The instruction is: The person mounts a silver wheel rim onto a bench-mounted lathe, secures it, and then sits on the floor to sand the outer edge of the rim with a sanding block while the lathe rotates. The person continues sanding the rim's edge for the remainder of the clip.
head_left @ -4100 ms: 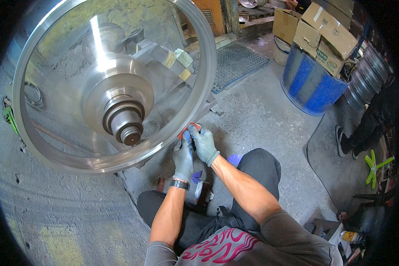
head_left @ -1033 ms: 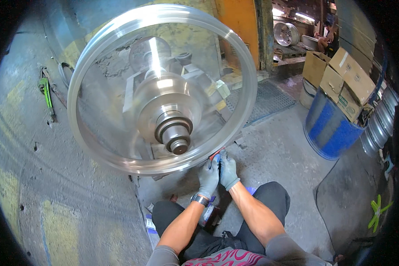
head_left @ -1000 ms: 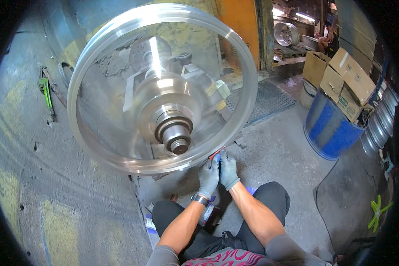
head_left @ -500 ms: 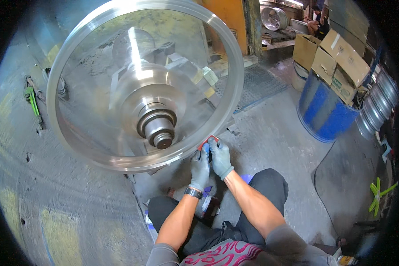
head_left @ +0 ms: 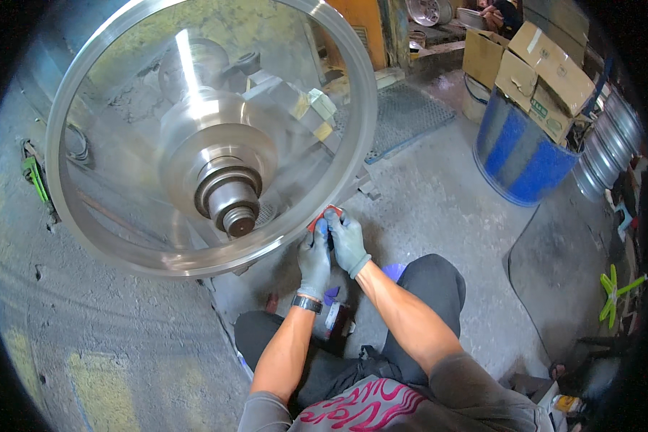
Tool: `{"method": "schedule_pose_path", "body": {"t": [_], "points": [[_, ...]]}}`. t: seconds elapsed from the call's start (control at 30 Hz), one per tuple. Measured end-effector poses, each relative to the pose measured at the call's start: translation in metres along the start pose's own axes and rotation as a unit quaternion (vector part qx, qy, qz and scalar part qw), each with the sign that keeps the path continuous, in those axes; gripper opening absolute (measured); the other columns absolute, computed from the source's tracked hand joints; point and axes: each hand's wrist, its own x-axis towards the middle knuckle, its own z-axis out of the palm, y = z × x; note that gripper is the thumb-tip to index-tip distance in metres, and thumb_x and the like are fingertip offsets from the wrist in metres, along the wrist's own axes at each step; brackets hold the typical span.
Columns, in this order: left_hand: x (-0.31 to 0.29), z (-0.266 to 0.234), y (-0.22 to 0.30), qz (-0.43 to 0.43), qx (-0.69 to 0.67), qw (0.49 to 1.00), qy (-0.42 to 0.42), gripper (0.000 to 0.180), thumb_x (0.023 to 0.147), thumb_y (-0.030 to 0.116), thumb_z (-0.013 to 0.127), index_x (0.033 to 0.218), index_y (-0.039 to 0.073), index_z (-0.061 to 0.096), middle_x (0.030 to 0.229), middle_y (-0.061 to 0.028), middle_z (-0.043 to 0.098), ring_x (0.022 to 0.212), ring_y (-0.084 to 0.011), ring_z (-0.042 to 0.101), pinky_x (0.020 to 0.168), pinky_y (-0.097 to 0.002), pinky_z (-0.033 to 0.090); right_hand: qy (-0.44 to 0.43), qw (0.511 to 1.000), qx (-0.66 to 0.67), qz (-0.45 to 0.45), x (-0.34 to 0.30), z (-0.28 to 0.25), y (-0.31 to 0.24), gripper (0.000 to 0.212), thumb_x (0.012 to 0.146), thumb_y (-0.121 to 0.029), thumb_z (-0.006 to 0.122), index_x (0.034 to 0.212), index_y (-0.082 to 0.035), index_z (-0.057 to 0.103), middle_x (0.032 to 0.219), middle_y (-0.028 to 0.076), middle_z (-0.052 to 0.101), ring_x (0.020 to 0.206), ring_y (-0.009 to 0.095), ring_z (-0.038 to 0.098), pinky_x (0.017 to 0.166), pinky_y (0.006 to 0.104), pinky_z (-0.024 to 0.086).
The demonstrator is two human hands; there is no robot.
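A large metal wheel rim (head_left: 361,108) turns on a spindle (head_left: 239,218), its spokes smeared into a see-through blur. At the rim's lower right edge, a small red piece that looks like sandpaper (head_left: 314,225) is pressed between both hands and the metal. My left hand (head_left: 314,263), in a grey glove with a blue-smeared thumb, has its fingers closed on that piece. Beside it, my right hand (head_left: 348,243), gloved too, pinches the same piece from the right. The fingertips behind the piece are partly hidden.
To the right stands a blue drum (head_left: 520,155) piled with cardboard boxes (head_left: 547,68). Stacked wheel rims (head_left: 610,144) and a lime-green star-shaped tool (head_left: 612,294) lie farther right. A metal mat (head_left: 407,115) covers floor beyond the wheel. A person (head_left: 500,16) sits at the back.
The whole view has shifted, so wheel, drum and hands sit farther left and slightly higher in the picture. Both hands keep the red piece at the rim's edge while the wheel stays blurred.
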Motion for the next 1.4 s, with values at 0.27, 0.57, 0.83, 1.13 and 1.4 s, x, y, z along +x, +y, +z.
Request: {"method": "schedule_pose_path", "body": {"t": [0.27, 0.57, 0.83, 1.13, 1.4], "points": [[0.003, -0.004, -0.007, -0.032, 0.001, 0.999, -0.007, 0.051, 0.107, 0.045, 0.063, 0.128, -0.001, 0.072, 0.115, -0.0052, 0.074, 0.1, -0.0114, 0.064, 0.088, -0.0297, 0.052, 0.013, 0.999, 0.001, 0.033, 0.002, 0.0, 0.005, 0.032, 0.106, -0.034, 0.067, 0.107, -0.002, 0.074, 0.091, 0.001, 0.072, 0.077, 0.007, 0.06, 0.067, 0.0255, 0.051], [0.002, -0.004, -0.01, -0.02, -0.034, 0.999, -0.014, 0.049, 0.107, 0.043, 0.064, 0.13, 0.002, 0.072, 0.115, -0.0036, 0.074, 0.1, -0.0105, 0.064, 0.088, -0.0288, 0.053, 0.02, 0.999, 0.007, 0.027, 0.0, 0.0, 0.004, 0.033, 0.105, -0.036, 0.068, 0.104, -0.004, 0.074, 0.083, 0.0, 0.069, 0.069, 0.006, 0.058, 0.059, 0.0254, 0.048], [0.008, -0.004, -0.017, -0.013, 0.018, 1.0, -0.006, 0.054, 0.106, 0.048, 0.063, 0.127, -0.001, 0.073, 0.116, -0.0081, 0.076, 0.105, -0.0141, 0.066, 0.094, -0.0322, 0.052, 0.019, 1.0, 0.015, 0.014, 0.003, -0.003, 0.008, 0.033, 0.105, -0.035, 0.068, 0.103, -0.003, 0.074, 0.085, 0.001, 0.071, 0.071, 0.007, 0.06, 0.063, 0.0261, 0.05], [0.003, 0.0, -0.009, 0.0, -0.003, 1.0, 0.003, 0.052, 0.106, 0.047, 0.063, 0.12, -0.002, 0.075, 0.1, -0.0027, 0.076, 0.092, -0.0088, 0.063, 0.083, -0.0279, 0.051, 0.002, 0.997, 0.064, 0.038, 0.005, -0.005, 0.014, 0.038, 0.106, -0.038, 0.067, 0.109, -0.001, 0.073, 0.095, 0.004, 0.073, 0.083, 0.009, 0.063, 0.075, 0.0275, 0.053], [0.005, -0.005, -0.004, -0.011, 0.091, 0.996, -0.002, 0.054, 0.107, 0.048, 0.061, 0.123, -0.001, 0.075, 0.103, -0.0038, 0.077, 0.093, -0.0111, 0.065, 0.085, -0.0296, 0.052, -0.008, 1.0, 0.024, 0.012, 0.004, -0.004, 0.009, 0.035, 0.105, -0.037, 0.068, 0.11, -0.002, 0.073, 0.094, 0.002, 0.072, 0.083, 0.008, 0.062, 0.074, 0.0275, 0.053]]}}
